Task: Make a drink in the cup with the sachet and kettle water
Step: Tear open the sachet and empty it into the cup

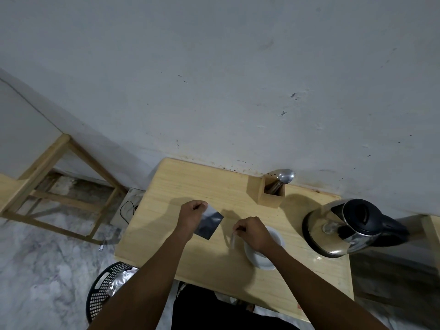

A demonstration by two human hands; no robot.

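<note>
Evidently mid-tear, the left hand [190,216] pinches the flat silver foil sachet [209,225] mid-worktop while the right hand [252,231] grips its torn strip [232,239] beside the white cup [273,260], steel kettle [342,227] waiting at the right edge.

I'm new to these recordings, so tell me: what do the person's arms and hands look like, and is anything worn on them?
Both arms are bare right up to where they leave the picture: no sleeves show. The left hand and the right hand wear no gloves, and I can see no watch, bracelet or ring, though the fingers are curled, so a ring could be hidden.
</note>
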